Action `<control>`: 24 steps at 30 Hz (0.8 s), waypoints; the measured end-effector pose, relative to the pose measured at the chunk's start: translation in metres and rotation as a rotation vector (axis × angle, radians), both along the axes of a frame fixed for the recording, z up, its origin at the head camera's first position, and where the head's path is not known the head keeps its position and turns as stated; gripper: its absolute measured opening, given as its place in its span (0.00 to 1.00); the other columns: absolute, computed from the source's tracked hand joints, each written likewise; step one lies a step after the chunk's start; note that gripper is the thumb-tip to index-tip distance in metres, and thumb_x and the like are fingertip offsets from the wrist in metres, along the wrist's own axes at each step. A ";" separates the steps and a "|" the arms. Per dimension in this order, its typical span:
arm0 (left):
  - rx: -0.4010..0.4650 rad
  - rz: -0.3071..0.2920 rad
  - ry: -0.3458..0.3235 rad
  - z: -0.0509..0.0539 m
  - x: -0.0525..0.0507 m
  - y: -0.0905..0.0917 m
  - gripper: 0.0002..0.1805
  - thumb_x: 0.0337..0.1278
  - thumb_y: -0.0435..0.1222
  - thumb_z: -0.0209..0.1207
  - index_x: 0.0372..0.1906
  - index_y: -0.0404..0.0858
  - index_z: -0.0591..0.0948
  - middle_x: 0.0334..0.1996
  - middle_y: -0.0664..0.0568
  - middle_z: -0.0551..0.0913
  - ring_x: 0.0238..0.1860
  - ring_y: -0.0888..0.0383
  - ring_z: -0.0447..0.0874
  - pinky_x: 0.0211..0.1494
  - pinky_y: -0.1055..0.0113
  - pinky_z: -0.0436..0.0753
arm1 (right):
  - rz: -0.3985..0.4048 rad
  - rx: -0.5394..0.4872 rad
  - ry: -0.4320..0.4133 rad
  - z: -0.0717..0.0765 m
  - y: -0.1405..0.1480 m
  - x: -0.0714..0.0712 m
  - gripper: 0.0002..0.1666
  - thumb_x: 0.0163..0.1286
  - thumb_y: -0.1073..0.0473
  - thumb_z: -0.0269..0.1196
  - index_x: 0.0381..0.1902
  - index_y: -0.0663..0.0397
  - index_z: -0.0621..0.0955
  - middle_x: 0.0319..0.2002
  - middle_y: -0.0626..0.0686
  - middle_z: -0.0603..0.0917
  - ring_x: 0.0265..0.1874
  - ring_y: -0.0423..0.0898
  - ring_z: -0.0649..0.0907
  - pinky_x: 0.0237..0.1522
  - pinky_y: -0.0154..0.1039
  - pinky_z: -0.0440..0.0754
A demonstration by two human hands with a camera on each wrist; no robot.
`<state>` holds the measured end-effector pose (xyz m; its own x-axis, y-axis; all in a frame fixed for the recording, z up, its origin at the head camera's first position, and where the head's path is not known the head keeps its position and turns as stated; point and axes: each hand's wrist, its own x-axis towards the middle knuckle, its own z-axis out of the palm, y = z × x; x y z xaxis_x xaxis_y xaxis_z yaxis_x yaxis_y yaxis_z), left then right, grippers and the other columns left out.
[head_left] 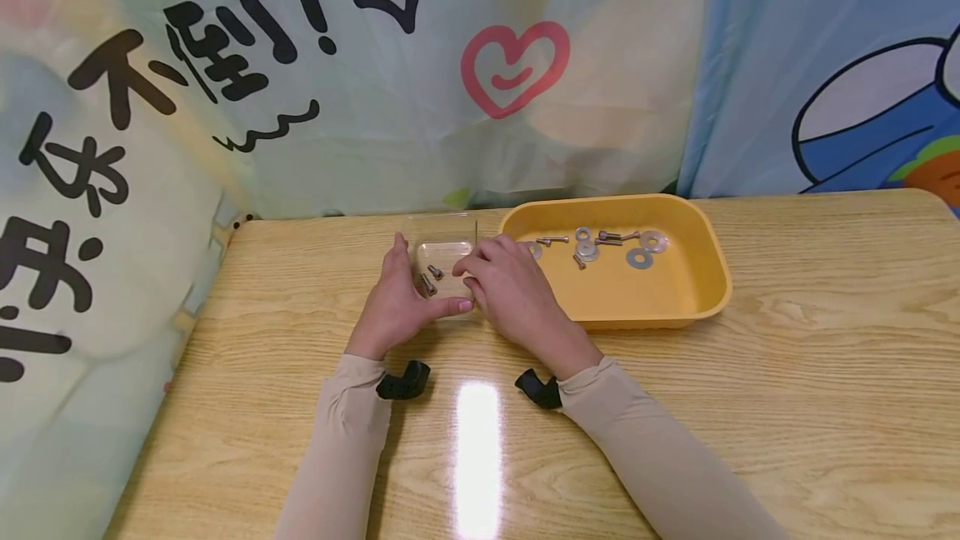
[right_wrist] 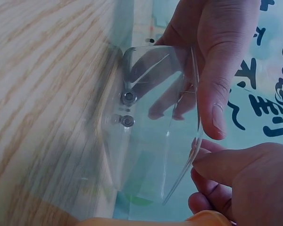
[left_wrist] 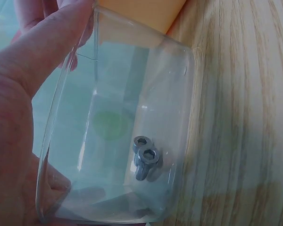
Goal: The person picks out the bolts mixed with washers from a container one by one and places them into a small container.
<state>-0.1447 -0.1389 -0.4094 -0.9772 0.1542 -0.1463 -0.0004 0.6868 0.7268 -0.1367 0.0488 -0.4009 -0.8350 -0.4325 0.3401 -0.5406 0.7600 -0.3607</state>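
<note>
A clear plastic box point(head_left: 442, 228) stands on the table, left of the yellow tray. Two socket-head bolts point(left_wrist: 148, 155) lie inside it, close together on its floor. My left hand point(head_left: 393, 300) grips the box from the left, its thumb along the near rim and its fingers round the far-left side. At the box's right rim is my right hand point(head_left: 517, 294), with curled fingers and thumb pinching the edge, as the right wrist view shows point(right_wrist: 247, 172). No bolt shows between the right fingertips, though they are partly hidden.
A yellow tray point(head_left: 630, 302) sits right beside the right hand. Several flat washers point(head_left: 640, 258) and bolts point(head_left: 609, 242) lie scattered in it. Behind the wooden table point(head_left: 817, 373) hangs a printed curtain point(head_left: 600, 90), with more of it along the left edge.
</note>
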 end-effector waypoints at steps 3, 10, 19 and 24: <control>-0.009 0.000 0.000 0.000 0.000 0.000 0.79 0.38 0.62 0.76 0.80 0.34 0.35 0.80 0.39 0.45 0.75 0.40 0.57 0.72 0.48 0.65 | -0.001 -0.006 0.002 0.001 0.000 0.000 0.07 0.70 0.65 0.66 0.43 0.52 0.89 0.41 0.52 0.82 0.47 0.53 0.77 0.50 0.50 0.74; -0.011 -0.002 -0.002 0.000 -0.001 0.000 0.78 0.38 0.62 0.76 0.80 0.34 0.35 0.80 0.39 0.44 0.75 0.40 0.56 0.72 0.47 0.65 | -0.004 -0.032 0.003 0.004 0.003 0.001 0.08 0.69 0.66 0.65 0.43 0.53 0.88 0.41 0.53 0.83 0.46 0.54 0.77 0.50 0.50 0.75; -0.003 -0.003 -0.013 0.002 0.000 0.000 0.79 0.37 0.61 0.77 0.80 0.34 0.34 0.80 0.38 0.43 0.76 0.40 0.54 0.73 0.48 0.64 | -0.019 -0.040 0.002 0.008 0.007 0.000 0.08 0.69 0.65 0.66 0.44 0.54 0.88 0.43 0.54 0.84 0.47 0.55 0.77 0.53 0.50 0.75; -0.010 -0.003 -0.016 0.002 0.001 0.000 0.79 0.38 0.62 0.77 0.80 0.34 0.34 0.80 0.39 0.43 0.76 0.40 0.54 0.73 0.48 0.64 | -0.033 -0.046 -0.007 0.009 0.009 0.000 0.08 0.70 0.63 0.66 0.45 0.54 0.88 0.44 0.54 0.84 0.48 0.55 0.77 0.56 0.49 0.74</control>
<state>-0.1441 -0.1392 -0.4075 -0.9741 0.1556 -0.1638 -0.0101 0.6942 0.7197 -0.1370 0.0577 -0.3917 -0.8507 -0.3891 0.3535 -0.5134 0.7598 -0.3990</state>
